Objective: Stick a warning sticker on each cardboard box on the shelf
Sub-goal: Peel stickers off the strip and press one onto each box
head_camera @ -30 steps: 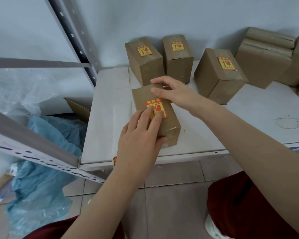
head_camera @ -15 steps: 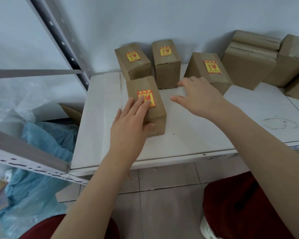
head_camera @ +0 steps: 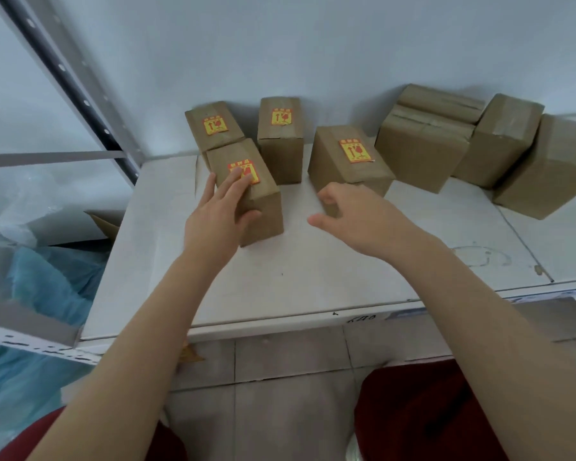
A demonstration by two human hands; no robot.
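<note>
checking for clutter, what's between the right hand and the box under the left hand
Head view: only bare shelf between the right hand and the box the left hand touches.

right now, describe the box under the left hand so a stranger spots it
On the white shelf, look left, near the upright. The front box stands nearest the shelf edge, ahead of three other stickered ones; only its sticker is partly covered by the left hand.
</note>
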